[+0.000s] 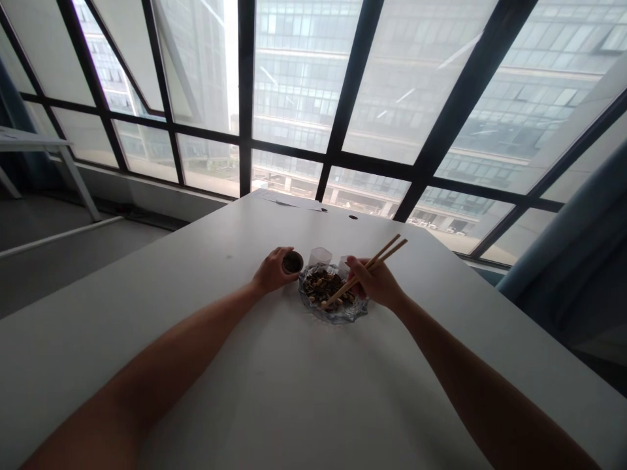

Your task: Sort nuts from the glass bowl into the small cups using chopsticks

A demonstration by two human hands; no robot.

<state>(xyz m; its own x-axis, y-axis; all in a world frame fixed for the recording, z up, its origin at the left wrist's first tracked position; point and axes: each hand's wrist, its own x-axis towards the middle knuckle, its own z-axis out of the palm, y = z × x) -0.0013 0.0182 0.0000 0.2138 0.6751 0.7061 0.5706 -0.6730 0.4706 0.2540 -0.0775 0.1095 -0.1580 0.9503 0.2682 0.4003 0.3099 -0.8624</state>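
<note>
A clear glass dish (336,318) with a wavy rim stands on the white table, holding a mix of dark bits and pale nut-like pieces. My left hand (272,269) is wrapped round a small dark cup (292,262) at the dish's left edge; its contents look dark. Over the dish's right side, my right hand (372,279) grips a pair of wooden chopsticks (379,254), whose tips touch or nearly touch a pale piece among the mix. Behind the dish is a clear plastic cup (320,256), and another clear cup (343,264) is partly hidden by my right hand.
The white table (206,365) stretches toward large windows. Papers (284,200) lie at its far edge, near two dark holes. A second table (29,138) stands at the far left, and a blue-grey curtain (573,241) hangs at the right.
</note>
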